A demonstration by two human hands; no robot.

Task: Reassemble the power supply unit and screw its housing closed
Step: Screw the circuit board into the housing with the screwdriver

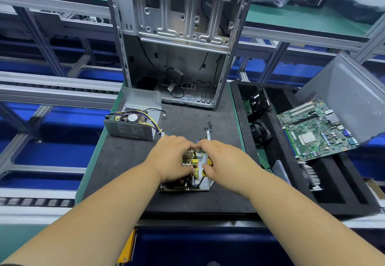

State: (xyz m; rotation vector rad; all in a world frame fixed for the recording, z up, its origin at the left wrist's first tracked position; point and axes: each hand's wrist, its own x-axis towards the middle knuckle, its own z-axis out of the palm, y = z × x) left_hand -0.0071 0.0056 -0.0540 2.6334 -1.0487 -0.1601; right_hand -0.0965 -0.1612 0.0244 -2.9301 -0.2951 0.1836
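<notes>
- Circuit board (188, 179) of the power supply is seen lying on the dark mat (125, 161), near the middle of the bench, partly covered by both hands.
- The left hand (173, 159) is laid over the board's left side, fingers curled down onto its components and the thumb pressed against its inner face.
- The right hand (220, 161) is curled over the board's right side, and a screwdriver (203, 177) with a yellow-and-black handle is held in it, its shaft pointing down toward the board's near edge.
- The power supply housing (133, 123), grey and open, is placed to the far left, with a bundle of coloured wires trailing toward the hands.
- Small black screws (209, 126) are scattered just beyond the hands.
- An emptied computer case (177, 43) is stood at the far edge of the mat.
- A green motherboard (316, 128) is propped in the black tray (341, 186) on the right.
</notes>
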